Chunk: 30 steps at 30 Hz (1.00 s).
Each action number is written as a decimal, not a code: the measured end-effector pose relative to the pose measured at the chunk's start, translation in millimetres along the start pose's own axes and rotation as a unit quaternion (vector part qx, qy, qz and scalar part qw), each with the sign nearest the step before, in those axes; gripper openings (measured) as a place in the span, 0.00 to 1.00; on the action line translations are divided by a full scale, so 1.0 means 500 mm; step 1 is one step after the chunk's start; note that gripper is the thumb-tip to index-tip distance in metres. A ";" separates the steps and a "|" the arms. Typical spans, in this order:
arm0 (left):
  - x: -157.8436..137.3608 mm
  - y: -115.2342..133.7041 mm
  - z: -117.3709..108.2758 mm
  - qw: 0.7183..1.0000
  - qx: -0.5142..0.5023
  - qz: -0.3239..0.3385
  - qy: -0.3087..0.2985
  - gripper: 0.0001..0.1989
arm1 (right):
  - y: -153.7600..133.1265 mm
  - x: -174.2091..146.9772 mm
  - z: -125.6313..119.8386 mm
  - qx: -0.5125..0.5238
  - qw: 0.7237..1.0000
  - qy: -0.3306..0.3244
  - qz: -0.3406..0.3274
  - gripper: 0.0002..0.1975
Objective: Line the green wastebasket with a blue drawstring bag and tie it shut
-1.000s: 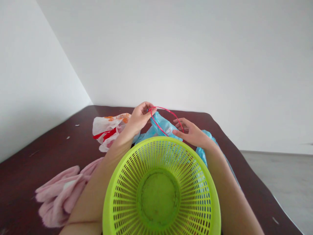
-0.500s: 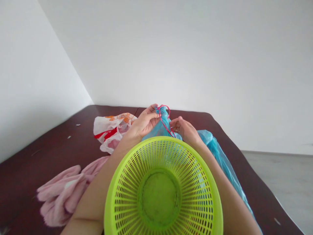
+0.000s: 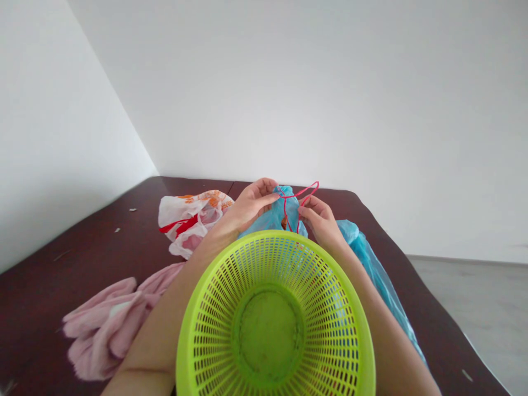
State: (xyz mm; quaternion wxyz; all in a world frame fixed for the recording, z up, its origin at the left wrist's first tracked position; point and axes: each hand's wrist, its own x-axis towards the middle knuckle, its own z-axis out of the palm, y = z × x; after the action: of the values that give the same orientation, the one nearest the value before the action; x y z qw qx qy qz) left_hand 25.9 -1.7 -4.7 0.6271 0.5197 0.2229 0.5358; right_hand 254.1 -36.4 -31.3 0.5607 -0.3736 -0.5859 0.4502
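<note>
Beyond the basket, my left hand (image 3: 258, 202) pinches the gathered top of a blue plastic bag (image 3: 268, 220). A thin red string (image 3: 303, 192) loops around the bag's neck and sticks out to the right. My right hand (image 3: 319, 217) is closed, thumb against fingers, on a part of that string. Something brownish shows at the bag beneath the string. A green perforated plastic basket (image 3: 270, 330) fills the near middle, between my forearms, and hides the lower part of the bag. Its inside holds nothing.
A white plastic bag with orange and red print (image 3: 193, 217) lies at the left on the dark red-brown table (image 3: 45, 286). Closer in is a crumpled pink cloth (image 3: 111, 324). Another blue plastic bag (image 3: 379, 280) stretches along the right. White walls border the table.
My right hand has closed on the red string, and the loop now reaches out to the right. My left hand and the bag's neck have shifted slightly right.
</note>
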 end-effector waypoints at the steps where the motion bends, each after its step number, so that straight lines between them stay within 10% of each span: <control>1: 0.000 0.003 -0.003 1.000 0.029 0.006 0.005 0.18 | -0.004 -0.002 -0.002 0.012 1.000 0.013 -0.003 0.13; 13: 0.009 0.041 -0.083 0.964 0.259 -0.005 0.065 0.14 | -0.039 0.006 -0.068 0.093 0.959 0.239 -0.123 0.20; 21: 0.011 0.046 -0.062 0.995 0.041 -0.084 0.019 0.19 | -0.078 -0.009 -0.084 0.044 0.997 0.069 -0.003 0.24; 30: 0.006 0.018 -0.005 0.994 -0.006 -0.103 -0.041 0.18 | -0.048 -0.012 -0.024 -0.121 0.989 0.006 -0.085 0.22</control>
State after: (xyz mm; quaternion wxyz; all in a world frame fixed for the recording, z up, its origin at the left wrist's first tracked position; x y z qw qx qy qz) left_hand 20.8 1.1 3.0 0.6909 0.5115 0.2461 0.4476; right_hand 268.4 -48.2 -10.9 0.5512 -0.3905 -0.6621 0.3244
